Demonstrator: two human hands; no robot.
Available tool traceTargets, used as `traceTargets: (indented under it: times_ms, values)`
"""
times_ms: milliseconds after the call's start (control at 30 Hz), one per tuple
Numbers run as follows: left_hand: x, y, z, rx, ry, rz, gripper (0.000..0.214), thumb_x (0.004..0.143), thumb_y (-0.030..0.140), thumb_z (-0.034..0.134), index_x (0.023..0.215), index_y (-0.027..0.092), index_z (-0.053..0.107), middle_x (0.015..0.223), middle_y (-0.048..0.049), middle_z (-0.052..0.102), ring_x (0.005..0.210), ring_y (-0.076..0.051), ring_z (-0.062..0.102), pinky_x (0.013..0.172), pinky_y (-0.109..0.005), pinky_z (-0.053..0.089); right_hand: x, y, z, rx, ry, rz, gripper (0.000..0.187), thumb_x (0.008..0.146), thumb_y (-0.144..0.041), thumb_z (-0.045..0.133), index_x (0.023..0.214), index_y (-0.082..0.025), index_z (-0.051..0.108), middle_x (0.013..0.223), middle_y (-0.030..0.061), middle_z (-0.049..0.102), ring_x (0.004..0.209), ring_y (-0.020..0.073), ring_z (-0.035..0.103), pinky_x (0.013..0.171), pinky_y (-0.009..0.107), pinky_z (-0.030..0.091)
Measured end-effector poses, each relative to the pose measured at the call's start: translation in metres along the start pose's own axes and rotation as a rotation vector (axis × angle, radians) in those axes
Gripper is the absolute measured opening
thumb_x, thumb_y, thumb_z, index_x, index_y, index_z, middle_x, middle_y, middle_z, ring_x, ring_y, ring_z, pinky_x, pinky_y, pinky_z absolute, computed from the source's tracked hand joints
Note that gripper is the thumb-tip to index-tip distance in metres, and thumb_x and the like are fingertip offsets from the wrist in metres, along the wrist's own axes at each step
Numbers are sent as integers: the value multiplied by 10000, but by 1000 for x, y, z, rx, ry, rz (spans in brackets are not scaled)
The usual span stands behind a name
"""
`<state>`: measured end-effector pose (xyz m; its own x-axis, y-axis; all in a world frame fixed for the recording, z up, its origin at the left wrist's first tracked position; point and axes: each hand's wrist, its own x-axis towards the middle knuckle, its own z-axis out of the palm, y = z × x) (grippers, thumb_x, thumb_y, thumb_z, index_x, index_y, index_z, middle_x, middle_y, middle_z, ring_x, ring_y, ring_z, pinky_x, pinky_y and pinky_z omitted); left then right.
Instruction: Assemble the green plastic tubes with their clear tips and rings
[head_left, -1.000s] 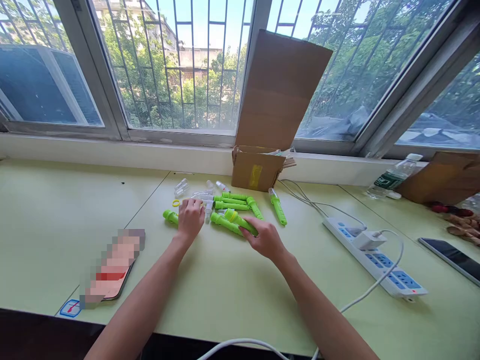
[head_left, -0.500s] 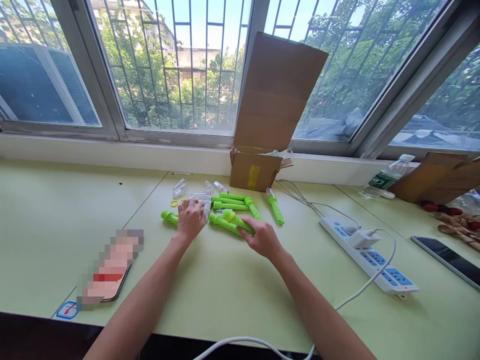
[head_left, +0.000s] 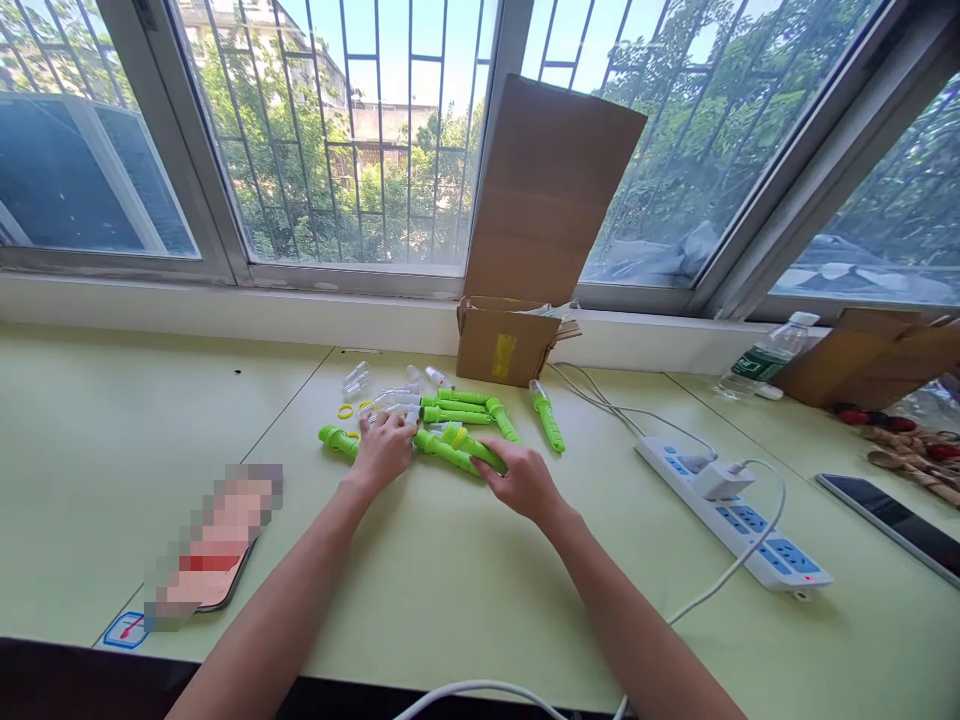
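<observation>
My right hand (head_left: pixel 521 480) is closed around a bright green plastic tube (head_left: pixel 474 445), its threaded end with a yellow ring pointing up and left. My left hand (head_left: pixel 384 452) reaches down with curled fingers among clear plastic tubes (head_left: pixel 405 400); its fingertips are partly hidden, and what they pinch does not show. Another green tube (head_left: pixel 337 440) lies beside the left hand, partly covered by it. Several more green tubes (head_left: pixel 457 413) lie behind and under the one I hold. A green tube with a clear end (head_left: pixel 549 420) lies apart to the right. Yellow rings (head_left: pixel 345 411) lie left of the clear pieces.
An open cardboard box (head_left: pixel 496 345) stands against the windowsill. On the right are a white power strip (head_left: pixel 735 515) with cables, a water bottle (head_left: pixel 769 355) and a dark-screened phone (head_left: pixel 892 520). Another phone (head_left: pixel 225 550), blurred out, lies at left on the pale green table (head_left: pixel 420 600).
My left hand has shifted slightly down among the clear tubes. My right hand keeps hold of the green tube almost in place; the whole view has tilted a little.
</observation>
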<state>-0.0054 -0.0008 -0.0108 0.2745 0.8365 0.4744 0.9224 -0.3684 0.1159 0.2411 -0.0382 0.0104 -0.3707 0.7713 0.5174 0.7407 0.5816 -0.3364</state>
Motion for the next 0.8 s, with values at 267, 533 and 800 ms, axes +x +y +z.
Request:
traceTargets:
  times_ms: [267,533,800]
  values:
    - [3,1,-1,19,25,-7,227,798,144,495,849,274,674,885,-40,678,920,-240,578,975,-519,262,0,-1,-1,2,-9,8,251,852,-322,527,1078,-251,609,1011,4,696,845,187,651,722,290,488]
    - [7,4,-13,-60,315,-56,223,877,215,438,1003,222,622,953,-60,671,923,-220,594,924,-396,342,0,-1,-1,-23,-7,4,245,855,-333,526,1067,-245,613,987,8,701,814,181,654,710,283,492]
    - [1,21,-25,-293,528,-29,211,900,236,416,1031,186,573,933,-79,645,908,-204,581,846,-340,419,0,2,1,-74,2,15,274,886,-366,498,1123,-256,583,1026,30,695,838,202,662,707,299,504]
